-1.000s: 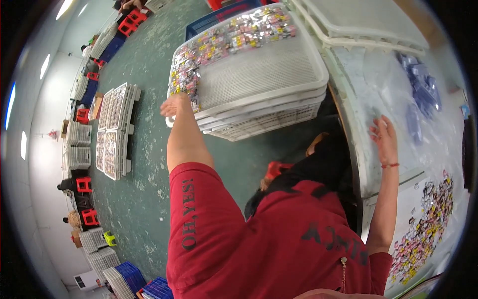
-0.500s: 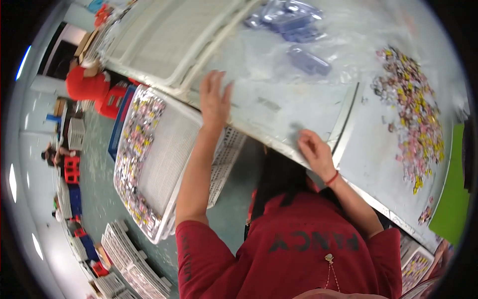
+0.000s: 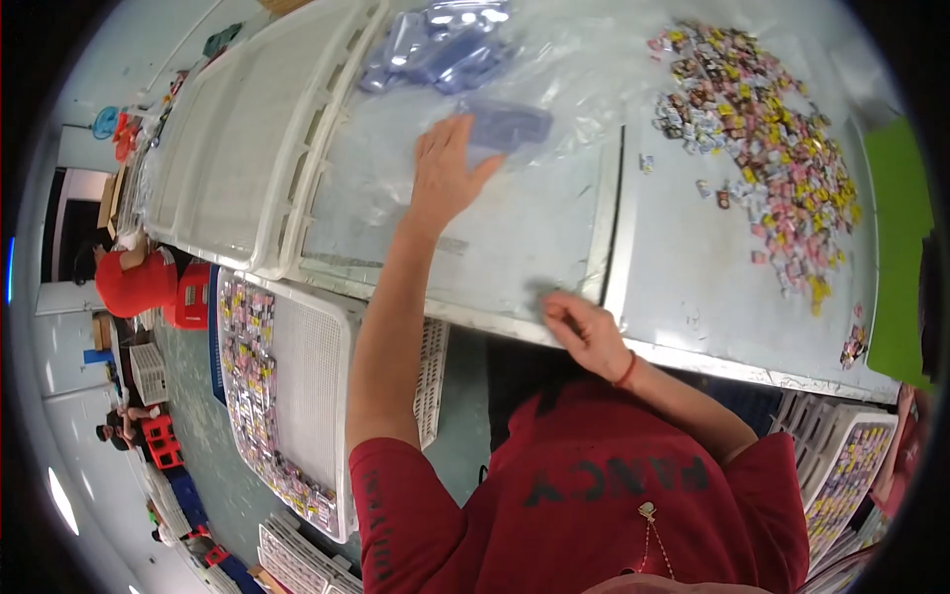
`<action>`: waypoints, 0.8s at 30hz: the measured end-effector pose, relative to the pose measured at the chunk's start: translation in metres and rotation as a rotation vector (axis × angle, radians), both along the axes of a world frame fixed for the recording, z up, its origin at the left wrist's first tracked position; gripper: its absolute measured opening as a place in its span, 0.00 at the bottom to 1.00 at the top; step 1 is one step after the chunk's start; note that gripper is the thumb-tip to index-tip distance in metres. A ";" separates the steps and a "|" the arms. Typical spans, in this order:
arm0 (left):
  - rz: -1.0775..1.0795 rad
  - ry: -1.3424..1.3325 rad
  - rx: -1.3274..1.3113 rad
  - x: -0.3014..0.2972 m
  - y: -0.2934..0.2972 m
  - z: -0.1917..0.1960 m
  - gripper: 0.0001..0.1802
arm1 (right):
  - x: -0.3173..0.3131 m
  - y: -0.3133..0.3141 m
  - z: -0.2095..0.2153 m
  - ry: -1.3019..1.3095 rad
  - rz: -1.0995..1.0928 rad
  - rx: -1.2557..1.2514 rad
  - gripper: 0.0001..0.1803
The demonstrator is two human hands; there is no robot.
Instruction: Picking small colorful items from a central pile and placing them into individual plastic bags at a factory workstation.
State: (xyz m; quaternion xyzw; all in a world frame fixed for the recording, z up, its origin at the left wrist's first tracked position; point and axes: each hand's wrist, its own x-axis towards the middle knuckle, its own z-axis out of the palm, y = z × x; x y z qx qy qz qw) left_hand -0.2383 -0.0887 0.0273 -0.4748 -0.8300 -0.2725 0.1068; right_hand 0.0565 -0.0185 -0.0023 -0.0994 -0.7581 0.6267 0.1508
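Reach over the bench [image 3: 396,247], seen from the head. The left hand [image 3: 445,170] is spread, thumb well apart from the fingers, with nothing seen in its grasp; its fingertips are at the left end of a single blue plastic tray [image 3: 515,126], though actual contact cannot be told. This tray lies on the far part of the bench, to the near side of a heap of blue trays [image 3: 440,45] and beside crumpled clear film [image 3: 584,64]. The right hand [image 3: 584,335] is loosely curled above the near edge, right of the left hand; whether it holds anything small cannot be told. For a sound grip, the thumb would best oppose the fingers across the tray's firm sides, since thin plastic probably flexes if pinched hard. A low, level lift should keep the film from dragging along. The right forearm is best kept clear of the loose wrapped pieces [image 3: 782,178], spread right of the metal strip [image 3: 616,228], which a sweep could scatter.
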 end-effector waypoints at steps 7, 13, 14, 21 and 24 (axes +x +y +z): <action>0.171 0.031 0.018 -0.021 0.036 -0.030 0.30 | 0.008 0.000 0.011 -0.049 0.072 -0.157 0.14; 0.267 -0.098 0.146 0.002 0.016 -0.016 0.16 | 0.029 0.027 0.009 -0.074 -0.026 -0.278 0.13; 0.208 -0.085 0.166 0.028 0.041 0.007 0.12 | 0.031 0.041 0.006 -0.083 -0.078 -0.277 0.13; -0.418 -0.010 0.263 0.202 0.105 0.015 0.05 | 0.051 0.122 0.012 0.177 -0.662 -0.289 0.14; -0.526 -0.091 0.206 0.249 0.117 -0.025 0.07 | 0.082 0.160 0.012 0.173 -0.811 -0.213 0.14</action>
